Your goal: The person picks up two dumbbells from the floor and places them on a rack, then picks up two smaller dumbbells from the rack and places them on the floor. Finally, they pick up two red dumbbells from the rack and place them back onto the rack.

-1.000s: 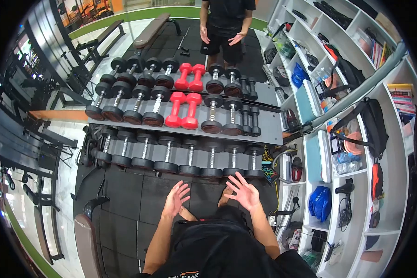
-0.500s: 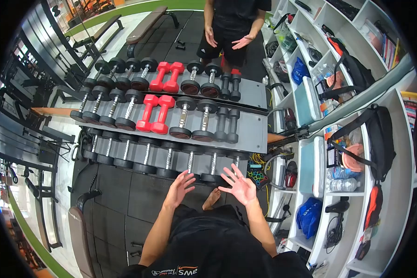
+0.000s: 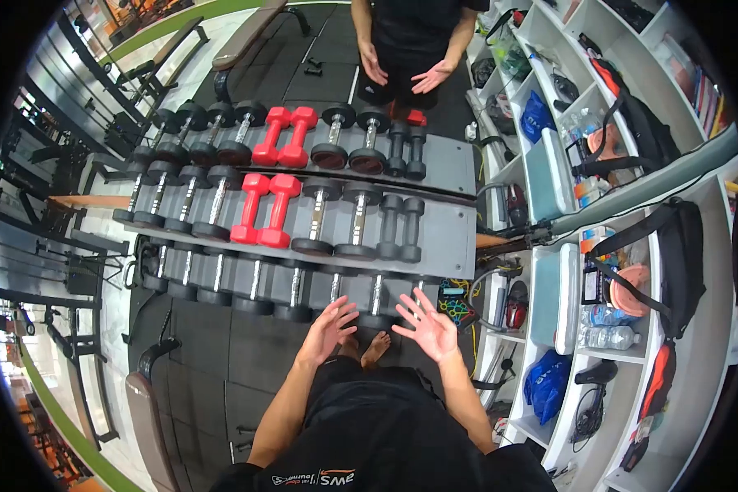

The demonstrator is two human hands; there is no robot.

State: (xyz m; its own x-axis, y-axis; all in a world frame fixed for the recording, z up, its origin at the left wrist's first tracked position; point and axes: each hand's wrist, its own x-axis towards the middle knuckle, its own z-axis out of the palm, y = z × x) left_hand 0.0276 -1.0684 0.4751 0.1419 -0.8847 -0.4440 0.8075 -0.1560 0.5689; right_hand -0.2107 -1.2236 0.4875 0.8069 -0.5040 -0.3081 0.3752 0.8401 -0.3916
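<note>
The left hand [image 3: 326, 332] and right hand [image 3: 435, 332] are empty, fingers loosely spread, near the dumbbells [image 3: 375, 322] on the lower shelf [image 3: 275, 279]; these look heavy, rigid, best gripped mid-handle.

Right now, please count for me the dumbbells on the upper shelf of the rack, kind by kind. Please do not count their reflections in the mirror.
Red dumbbells: 2
Black dumbbells with silver handles: 6
All-black dumbbells: 2
Total on the upper shelf: 10
</note>
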